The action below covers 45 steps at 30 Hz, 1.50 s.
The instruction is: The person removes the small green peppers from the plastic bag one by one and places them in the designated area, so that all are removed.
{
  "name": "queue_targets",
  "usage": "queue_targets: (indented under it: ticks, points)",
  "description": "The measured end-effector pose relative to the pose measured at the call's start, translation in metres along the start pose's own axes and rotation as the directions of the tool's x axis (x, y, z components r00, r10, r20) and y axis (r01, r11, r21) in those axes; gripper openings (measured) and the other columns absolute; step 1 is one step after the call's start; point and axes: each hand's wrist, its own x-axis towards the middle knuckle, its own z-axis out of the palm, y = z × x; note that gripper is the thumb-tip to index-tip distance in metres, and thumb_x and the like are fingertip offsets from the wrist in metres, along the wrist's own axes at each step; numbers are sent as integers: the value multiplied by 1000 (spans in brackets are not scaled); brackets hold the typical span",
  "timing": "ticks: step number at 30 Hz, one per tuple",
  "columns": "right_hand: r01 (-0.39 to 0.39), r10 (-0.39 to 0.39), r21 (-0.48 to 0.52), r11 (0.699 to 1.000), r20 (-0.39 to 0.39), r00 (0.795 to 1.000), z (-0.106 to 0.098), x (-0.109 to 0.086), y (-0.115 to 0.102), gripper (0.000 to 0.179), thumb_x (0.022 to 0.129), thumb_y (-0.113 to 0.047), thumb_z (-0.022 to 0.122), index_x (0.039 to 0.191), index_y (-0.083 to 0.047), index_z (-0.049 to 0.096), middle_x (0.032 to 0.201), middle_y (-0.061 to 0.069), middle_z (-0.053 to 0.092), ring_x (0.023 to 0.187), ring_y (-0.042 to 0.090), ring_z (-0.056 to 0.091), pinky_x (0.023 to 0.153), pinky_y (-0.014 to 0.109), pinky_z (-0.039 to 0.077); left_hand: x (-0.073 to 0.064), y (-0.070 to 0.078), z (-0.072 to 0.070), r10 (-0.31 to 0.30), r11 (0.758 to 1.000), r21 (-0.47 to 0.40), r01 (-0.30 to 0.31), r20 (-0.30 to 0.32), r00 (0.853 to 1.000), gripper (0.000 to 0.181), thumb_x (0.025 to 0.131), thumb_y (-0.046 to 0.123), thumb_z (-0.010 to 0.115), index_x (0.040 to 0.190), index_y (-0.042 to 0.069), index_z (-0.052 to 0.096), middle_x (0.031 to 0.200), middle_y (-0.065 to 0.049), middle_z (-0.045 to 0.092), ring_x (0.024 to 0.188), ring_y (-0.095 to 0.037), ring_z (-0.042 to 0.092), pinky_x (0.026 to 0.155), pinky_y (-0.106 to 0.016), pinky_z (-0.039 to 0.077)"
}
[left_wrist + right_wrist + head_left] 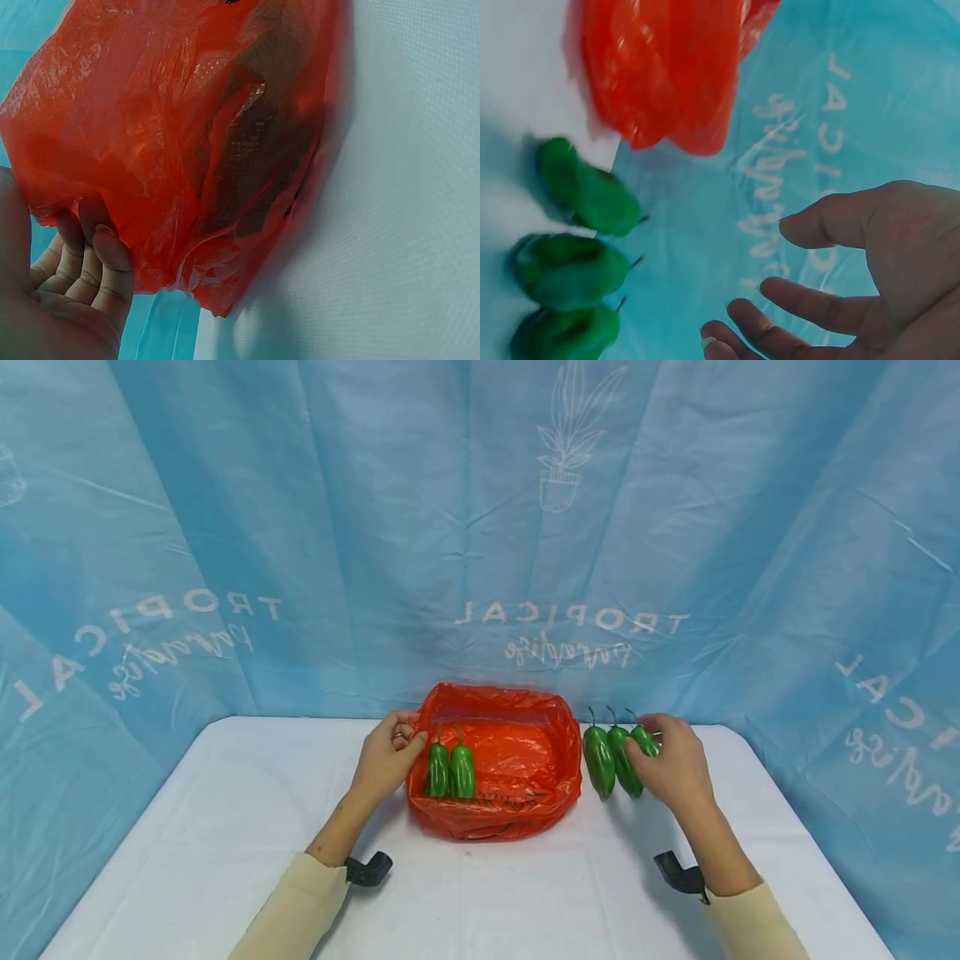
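Observation:
A red plastic bag stands with its mouth wide, two green chili peppers lying side by side at its left inside. At the bag's left edge, my left hand pinches the plastic; some fingers show through it in the left wrist view. Three more green peppers lie in a row just right of the bag, stems toward the back. Over the rightmost pepper hovers my right hand, its thumb and fingers spread apart with nothing between them in the right wrist view.
A white cloth covers the table. Behind it and at both sides hangs a blue curtain with white lettering, close to the table's back edge. Each wrist carries a black camera mount.

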Motion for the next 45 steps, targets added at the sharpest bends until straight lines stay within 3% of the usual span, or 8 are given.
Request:
queue_targets:
  ticks: [21,32,40,45]
  points:
    - [93,-102,119,989,66,993,16,-15,-41,38,96,-16,75,130,0,67,122,18,67,111,37,65,93,56,57,-1,-2,1,-12,1000,-5,12,-7,1000,32,103,15,69,132,5,62,95,-10,60,68,-16,51,57,-24,41]
    - [158,-174,149,976,99,980,36,-21,-63,43,93,-16,79,131,0,67,123,15,68,106,33,65,87,49,59,0,-3,2,7,1000,5,-7,-6,1000,31,103,15,68,133,6,62,93,-10,61,64,-15,48,55,-26,39]
    - [165,-190,166,972,151,970,54,-22,-86,42,93,-16,79,130,-1,67,123,15,68,114,33,66,97,52,56,0,-3,2,12,1000,3,-12,-4,1000,31,103,15,68,132,6,62,93,-10,61,65,-17,49,56,-26,40]
    - [161,-191,171,972,180,965,67,-22,-101,42,92,-19,81,129,-2,68,121,12,68,112,32,67,95,50,57,0,-2,2,13,1000,-1,-13,-7,1000,31,103,15,69,132,5,62,93,-10,61,65,-16,49,57,-25,41]
